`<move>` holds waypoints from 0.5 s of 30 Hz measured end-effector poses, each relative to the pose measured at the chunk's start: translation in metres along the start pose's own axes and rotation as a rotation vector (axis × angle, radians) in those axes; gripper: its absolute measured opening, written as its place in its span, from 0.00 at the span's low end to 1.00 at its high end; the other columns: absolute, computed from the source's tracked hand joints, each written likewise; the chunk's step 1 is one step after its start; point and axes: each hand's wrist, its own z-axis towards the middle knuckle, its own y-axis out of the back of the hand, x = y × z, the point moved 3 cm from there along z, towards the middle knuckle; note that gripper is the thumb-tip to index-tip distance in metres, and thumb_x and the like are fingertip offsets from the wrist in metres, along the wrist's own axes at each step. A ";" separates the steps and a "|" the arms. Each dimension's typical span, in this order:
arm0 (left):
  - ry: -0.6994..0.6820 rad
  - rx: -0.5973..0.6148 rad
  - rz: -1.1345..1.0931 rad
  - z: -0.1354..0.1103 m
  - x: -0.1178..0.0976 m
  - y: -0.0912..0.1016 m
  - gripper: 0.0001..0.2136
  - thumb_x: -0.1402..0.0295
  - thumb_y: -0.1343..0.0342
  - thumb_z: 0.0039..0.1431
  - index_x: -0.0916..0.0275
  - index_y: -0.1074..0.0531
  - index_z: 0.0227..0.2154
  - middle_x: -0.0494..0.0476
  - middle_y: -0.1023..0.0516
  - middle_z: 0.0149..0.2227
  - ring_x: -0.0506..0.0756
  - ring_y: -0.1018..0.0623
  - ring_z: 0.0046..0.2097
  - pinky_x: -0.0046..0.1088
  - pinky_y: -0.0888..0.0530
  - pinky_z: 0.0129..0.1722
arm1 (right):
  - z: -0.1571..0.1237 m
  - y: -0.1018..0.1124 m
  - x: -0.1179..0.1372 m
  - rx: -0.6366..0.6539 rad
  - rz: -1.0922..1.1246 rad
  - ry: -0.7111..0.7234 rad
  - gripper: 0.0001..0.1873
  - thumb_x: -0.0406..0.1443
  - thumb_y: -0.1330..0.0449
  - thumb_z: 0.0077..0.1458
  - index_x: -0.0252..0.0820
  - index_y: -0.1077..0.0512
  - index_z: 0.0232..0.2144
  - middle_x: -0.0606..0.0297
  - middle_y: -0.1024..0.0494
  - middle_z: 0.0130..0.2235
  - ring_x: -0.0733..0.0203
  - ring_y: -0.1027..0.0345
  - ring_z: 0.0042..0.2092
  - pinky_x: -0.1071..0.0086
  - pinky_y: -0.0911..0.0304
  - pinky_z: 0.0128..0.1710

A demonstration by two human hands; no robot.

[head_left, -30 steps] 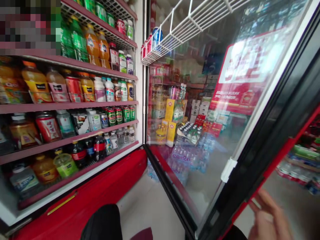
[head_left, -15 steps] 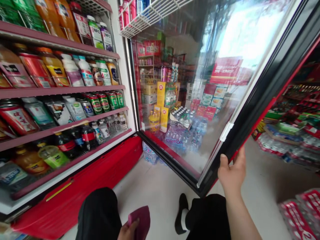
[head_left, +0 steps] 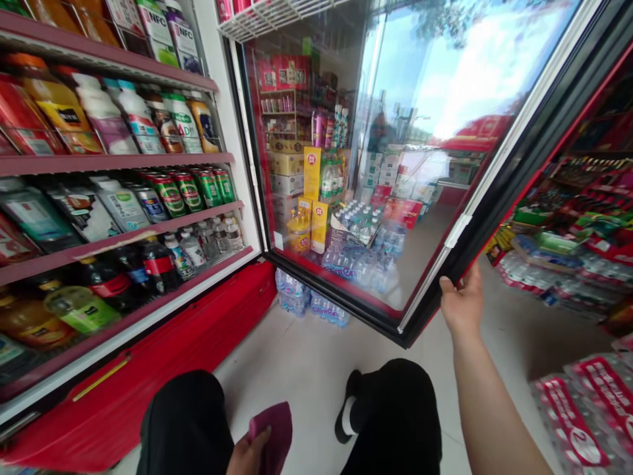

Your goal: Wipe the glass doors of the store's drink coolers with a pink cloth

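Between my knees, low in the head view, my left hand [head_left: 250, 454] pinches a folded purple cloth [head_left: 277, 432]. My right hand [head_left: 463, 300] is wrapped round the lower outer edge of the fridge's glass door [head_left: 420, 310], thumb on the black seal side and fingers behind the red edge. The door stands swung open, with its black-framed glass pane showing see-through and reflected goods. To the left is the open drinks fridge, its pink-edged shelves [head_left: 119, 163] lined with bottles and cans. A white wire rack [head_left: 277, 18] is fixed high on the door.
Shrink-wrapped water bottles [head_left: 294, 293] stand on the floor behind the door. More red-labelled packs [head_left: 573, 415] lie at the lower right, with stacked goods [head_left: 554, 264] beyond. The fridge's red base [head_left: 163, 356] runs along the left. My knees are bent below.
The view has shifted, and the door with my right hand on it appears slightly higher. My left hand keeps the cloth, a little lower and to the left.
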 end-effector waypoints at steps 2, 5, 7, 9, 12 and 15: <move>0.006 0.007 -0.013 0.001 0.002 0.001 0.27 0.36 0.40 0.52 0.58 0.27 0.29 0.58 0.21 0.25 0.64 0.18 0.29 0.39 0.21 0.31 | 0.004 -0.003 -0.005 0.015 -0.019 -0.016 0.50 0.45 0.36 0.59 0.47 0.48 0.78 0.53 0.29 0.71 0.46 0.29 0.68 0.50 0.35 0.70; 0.015 0.014 -0.043 0.001 0.004 0.002 0.25 0.38 0.40 0.53 0.58 0.27 0.29 0.58 0.21 0.24 0.62 0.19 0.28 0.38 0.22 0.30 | 0.009 -0.006 -0.010 0.022 -0.078 -0.045 0.54 0.47 0.34 0.57 0.44 0.50 0.79 0.49 0.32 0.73 0.43 0.33 0.71 0.49 0.40 0.73; 0.020 0.017 -0.062 0.000 0.004 0.002 0.24 0.39 0.40 0.53 0.58 0.27 0.29 0.58 0.21 0.24 0.62 0.20 0.27 0.38 0.23 0.30 | 0.006 -0.008 -0.012 0.023 -0.110 -0.046 0.54 0.48 0.34 0.56 0.41 0.49 0.78 0.47 0.33 0.73 0.41 0.36 0.73 0.46 0.42 0.74; 0.022 0.017 -0.075 -0.003 0.002 0.001 0.24 0.39 0.39 0.52 0.58 0.27 0.28 0.58 0.22 0.23 0.61 0.21 0.27 0.37 0.24 0.29 | -0.006 -0.010 -0.012 -0.031 -0.145 -0.020 0.51 0.48 0.35 0.57 0.36 0.44 0.76 0.43 0.34 0.74 0.38 0.40 0.75 0.42 0.46 0.76; 0.027 0.013 -0.081 -0.007 -0.001 0.000 0.26 0.37 0.39 0.51 0.58 0.27 0.28 0.58 0.23 0.22 0.61 0.21 0.26 0.38 0.24 0.29 | -0.056 -0.024 -0.009 -0.122 -0.163 0.041 0.43 0.47 0.39 0.60 0.29 0.36 0.71 0.36 0.38 0.75 0.34 0.47 0.78 0.39 0.51 0.77; 0.029 -0.014 -0.059 -0.010 -0.009 0.002 0.26 0.36 0.40 0.53 0.58 0.27 0.28 0.59 0.22 0.23 0.62 0.20 0.26 0.39 0.22 0.30 | -0.146 -0.066 -0.003 0.308 -0.102 -0.107 0.32 0.44 0.47 0.68 0.33 0.32 0.67 0.38 0.31 0.70 0.37 0.37 0.73 0.38 0.45 0.74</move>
